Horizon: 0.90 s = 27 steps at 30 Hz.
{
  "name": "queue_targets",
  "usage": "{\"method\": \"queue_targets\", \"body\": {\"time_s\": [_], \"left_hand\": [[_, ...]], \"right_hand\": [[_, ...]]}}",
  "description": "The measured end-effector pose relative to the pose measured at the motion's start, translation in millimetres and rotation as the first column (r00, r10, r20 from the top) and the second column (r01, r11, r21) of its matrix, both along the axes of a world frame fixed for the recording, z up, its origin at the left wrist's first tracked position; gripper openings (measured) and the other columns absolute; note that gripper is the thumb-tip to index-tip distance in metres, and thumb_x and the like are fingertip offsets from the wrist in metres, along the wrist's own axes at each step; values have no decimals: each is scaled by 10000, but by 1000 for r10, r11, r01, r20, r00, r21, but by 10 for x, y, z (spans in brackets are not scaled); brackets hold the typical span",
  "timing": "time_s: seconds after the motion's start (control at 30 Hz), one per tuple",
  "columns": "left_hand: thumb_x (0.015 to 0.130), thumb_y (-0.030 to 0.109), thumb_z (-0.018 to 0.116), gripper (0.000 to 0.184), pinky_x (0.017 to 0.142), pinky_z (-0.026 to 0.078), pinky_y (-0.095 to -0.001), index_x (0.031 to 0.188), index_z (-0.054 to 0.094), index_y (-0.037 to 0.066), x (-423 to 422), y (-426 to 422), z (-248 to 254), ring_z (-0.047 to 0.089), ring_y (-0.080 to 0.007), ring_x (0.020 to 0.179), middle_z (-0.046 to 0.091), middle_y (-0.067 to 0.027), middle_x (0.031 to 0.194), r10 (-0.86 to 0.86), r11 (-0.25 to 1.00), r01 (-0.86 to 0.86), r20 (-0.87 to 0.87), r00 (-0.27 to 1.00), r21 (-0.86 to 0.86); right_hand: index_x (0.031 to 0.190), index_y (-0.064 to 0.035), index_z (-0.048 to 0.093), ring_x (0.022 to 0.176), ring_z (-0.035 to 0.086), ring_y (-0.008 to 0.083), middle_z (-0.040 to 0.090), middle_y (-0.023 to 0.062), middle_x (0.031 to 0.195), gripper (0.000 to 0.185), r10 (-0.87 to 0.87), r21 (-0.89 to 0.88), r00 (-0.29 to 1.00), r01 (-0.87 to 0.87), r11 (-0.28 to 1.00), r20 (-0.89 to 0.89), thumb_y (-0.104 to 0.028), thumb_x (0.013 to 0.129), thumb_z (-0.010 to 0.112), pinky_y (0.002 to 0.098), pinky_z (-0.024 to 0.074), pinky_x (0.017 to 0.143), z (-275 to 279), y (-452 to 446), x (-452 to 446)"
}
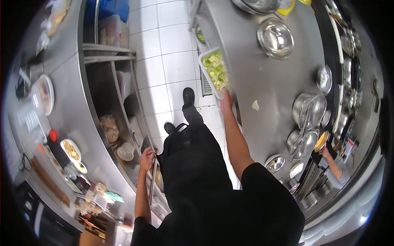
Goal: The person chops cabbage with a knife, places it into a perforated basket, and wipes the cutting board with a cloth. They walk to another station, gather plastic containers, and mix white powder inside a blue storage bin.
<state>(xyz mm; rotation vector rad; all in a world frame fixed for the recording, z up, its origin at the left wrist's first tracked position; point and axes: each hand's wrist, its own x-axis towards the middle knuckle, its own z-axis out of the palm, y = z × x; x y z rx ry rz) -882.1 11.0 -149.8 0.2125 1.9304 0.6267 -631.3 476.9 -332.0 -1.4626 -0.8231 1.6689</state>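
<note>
A white tub [218, 95] of chopped lettuce [215, 67] juts out from under the edge of the right-hand counter. My right hand [226, 101] is closed at the tub's near end, with its fingertips partly hidden. My left hand [147, 159] is beside the front edge of the left-hand unit, fingers curled in. Whether anything small is between those fingers is too fine to make out. A single pale leaf piece [255, 105] lies on the steel counter [250, 135] near my right forearm.
Metal bowls [276, 37] and several pots [308, 110] stand along the right counter. A co-worker's hand [325, 152] is near a yellow-filled pan [321, 141] at far right. The left unit has shelves with a clear plastic tub [125, 151]. White floor tiles [176, 39] run between the counters.
</note>
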Motion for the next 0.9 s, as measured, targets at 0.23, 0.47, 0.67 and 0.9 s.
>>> {"method": "queue_targets", "body": {"time_s": [0.23,0.47,0.67,0.9], "left_hand": [[974,124,575,237,734,560,-299,1112,622,-62,-521,278,141,702,-174,783,721,-118,887,26,1000,-26,79,997,-1],[982,218,537,346,694,573,-320,1141,634,-73,-841,629,464,712,-183,733,726,-154,859,79,997,-77,-98,992,24],[943,244,555,373,822,558,-422,1203,624,-14,-1484,928,846,705,-332,892,715,-194,986,-204,979,198,-380,902,-55],[945,171,526,298,829,534,-431,1181,656,44,-2224,1531,1677,682,-366,917,690,-219,1017,176,950,-22,-477,861,310]], "right_hand": [[1386,-19,483,1250,518,263,518,154,1386,554,119,-162,878,-48,986,464,-334,949,613,348,440,1013,351,-414,-215],[952,-34,716,948,654,300,683,160,997,176,679,176,523,-840,513,515,-177,926,616,384,507,848,2164,-911,-487],[1229,-74,614,574,660,181,632,87,625,343,830,-140,279,-911,387,483,-122,924,466,347,525,585,2834,-508,-953],[1198,-116,674,573,638,200,624,109,620,377,721,-67,457,-820,568,521,-151,921,419,354,517,626,2798,16,-1878]]}}
